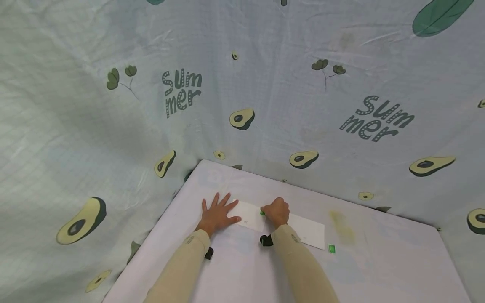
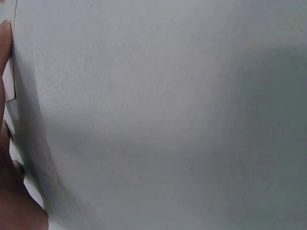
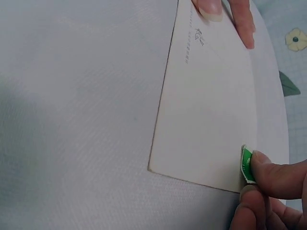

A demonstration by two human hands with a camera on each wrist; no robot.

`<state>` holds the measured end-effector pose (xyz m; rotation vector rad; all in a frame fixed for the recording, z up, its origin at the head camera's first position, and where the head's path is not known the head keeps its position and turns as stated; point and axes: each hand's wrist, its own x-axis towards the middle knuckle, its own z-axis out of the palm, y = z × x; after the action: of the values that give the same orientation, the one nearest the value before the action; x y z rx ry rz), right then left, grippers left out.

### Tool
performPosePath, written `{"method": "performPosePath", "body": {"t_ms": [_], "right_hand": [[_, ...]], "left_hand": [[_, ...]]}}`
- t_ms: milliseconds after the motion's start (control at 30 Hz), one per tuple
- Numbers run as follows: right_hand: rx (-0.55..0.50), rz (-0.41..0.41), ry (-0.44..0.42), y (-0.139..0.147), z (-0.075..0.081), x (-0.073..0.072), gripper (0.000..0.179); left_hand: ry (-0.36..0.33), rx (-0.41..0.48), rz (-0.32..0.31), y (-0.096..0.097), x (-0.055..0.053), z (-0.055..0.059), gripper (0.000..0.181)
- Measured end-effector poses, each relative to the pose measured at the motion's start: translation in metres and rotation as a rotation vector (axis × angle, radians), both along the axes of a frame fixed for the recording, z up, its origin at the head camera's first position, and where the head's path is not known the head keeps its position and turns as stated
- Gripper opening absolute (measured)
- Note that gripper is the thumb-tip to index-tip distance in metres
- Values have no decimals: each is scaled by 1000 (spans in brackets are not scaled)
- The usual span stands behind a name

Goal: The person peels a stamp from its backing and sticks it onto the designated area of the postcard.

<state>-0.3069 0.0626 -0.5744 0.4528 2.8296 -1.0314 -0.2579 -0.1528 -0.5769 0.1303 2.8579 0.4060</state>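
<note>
A white envelope (image 1: 248, 215) lies flat on the table, a small line drawing and a faint printed row near its left end. My left hand (image 1: 216, 216) rests with fingers spread, its thumb and index finger over that end. At the far right corner, my right hand (image 1: 278, 211) pinches a small green stamp (image 3: 247, 165) with a white edge between thumb and fingers. The stamp stands tilted right at the envelope's corner. In the left wrist view, only part of the left hand (image 2: 19, 201) shows at the left edge.
A second white envelope (image 1: 310, 231) lies to the right, partly behind my right forearm. Beside its right end is another green stamp (image 1: 331, 248). The white table (image 1: 394, 261) has a yellowish stain (image 1: 342, 227) and meets a printed cloth (image 1: 265, 139) at its back and left.
</note>
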Motion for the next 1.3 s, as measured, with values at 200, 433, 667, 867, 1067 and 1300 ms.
{"method": "performPosePath", "body": {"t_ms": [200, 433, 667, 867, 1067, 1300], "right_hand": [[-28, -29, -39, -1, 3, -1, 43], [-77, -17, -50, 3, 5, -4, 30], [-77, 2, -79, 5, 3, -5, 25], [-19, 8, -61, 2, 3, -1, 33], [6, 30, -50, 1, 5, 4, 33], [27, 147, -39, 7, 1, 8, 34]], "left_hand": [[-1, -6, 5, 1, 2, -2, 75], [1, -4, 6, 0, 1, -1, 75], [-15, -5, 4, -1, 0, 0, 75], [-5, -1, 3, -1, 1, -1, 75], [-2, -7, -4, 0, 1, -1, 75], [16, 0, -2, 2, 3, -2, 74]]}}
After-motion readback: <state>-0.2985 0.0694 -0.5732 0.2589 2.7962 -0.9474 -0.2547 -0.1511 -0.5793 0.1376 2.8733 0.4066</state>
